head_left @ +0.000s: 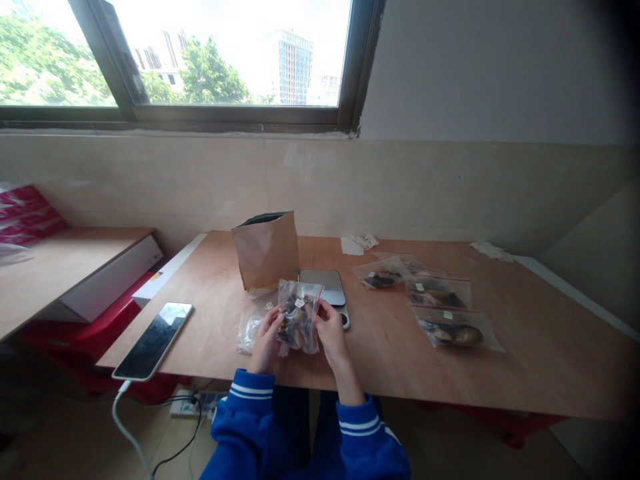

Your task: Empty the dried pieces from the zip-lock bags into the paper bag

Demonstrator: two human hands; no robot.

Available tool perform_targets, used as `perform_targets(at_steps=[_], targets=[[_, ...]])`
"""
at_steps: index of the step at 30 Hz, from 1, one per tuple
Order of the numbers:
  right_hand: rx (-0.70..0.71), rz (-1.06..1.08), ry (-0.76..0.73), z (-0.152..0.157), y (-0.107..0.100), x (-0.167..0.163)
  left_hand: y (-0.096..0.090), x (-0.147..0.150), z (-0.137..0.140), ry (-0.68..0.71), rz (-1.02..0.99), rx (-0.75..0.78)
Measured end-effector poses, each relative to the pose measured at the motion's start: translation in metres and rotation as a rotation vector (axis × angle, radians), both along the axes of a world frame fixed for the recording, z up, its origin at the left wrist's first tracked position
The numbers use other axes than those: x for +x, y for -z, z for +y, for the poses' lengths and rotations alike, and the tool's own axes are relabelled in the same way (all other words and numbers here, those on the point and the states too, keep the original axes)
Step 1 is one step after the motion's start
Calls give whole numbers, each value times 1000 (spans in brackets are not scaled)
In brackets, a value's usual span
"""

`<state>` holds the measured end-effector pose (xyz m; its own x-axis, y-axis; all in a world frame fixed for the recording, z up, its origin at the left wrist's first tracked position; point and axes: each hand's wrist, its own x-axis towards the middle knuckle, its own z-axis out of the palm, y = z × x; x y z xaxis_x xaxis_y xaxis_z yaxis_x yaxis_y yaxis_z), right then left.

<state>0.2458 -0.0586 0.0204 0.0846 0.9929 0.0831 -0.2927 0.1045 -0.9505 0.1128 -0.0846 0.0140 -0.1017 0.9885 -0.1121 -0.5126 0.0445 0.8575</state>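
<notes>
Head view: from my distant seat I see two bare hands working over a pale brown wooden worktop [380,360].
Left hand [267,340]: fingers closed on the near-left side of a clear plastic zip bag with a red strip [299,317], which holds dark and tan pieces.
Right hand [331,327]: pinching that bag's right edge, by the strip — I cannot tell whether the seal is pressed shut.
Bag position: lifted between both hands, in front of the silver-topped kitchen scale [330,288], its mouth side facing right.
Spill risk: if the seal is loose, tipping that side down could let pieces out.
Limp, clear plastic bags [250,330]: lying beside and partly beneath the held one; thin film could cling and drag along.
Brown paper pouch with a dark lining [267,252]: upright, open-topped, just behind the limp bags — a careless forward push could topple it.
Filled clear zip bags [453,330]: grouped to the right, some overlapping; a sweeping sleeve might slide them about.
White-edged black smartphone [154,343]: near the left front edge, its white cable [120,410] hanging over; I judge that a snag could pull it off.
</notes>
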Motion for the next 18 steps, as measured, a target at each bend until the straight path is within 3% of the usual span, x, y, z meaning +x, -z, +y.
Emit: perform_targets(at_steps=[5,9,18], targets=[[66,6,-102,-1,-1,-5,-8,2,-4,86,-42,8],[91,-4,-196,-6,-7,-1,-9,0,-4,75,-45,-5],[38,-21,-385,-11,-10,8,-6,-4,-5,83,-58,-102]])
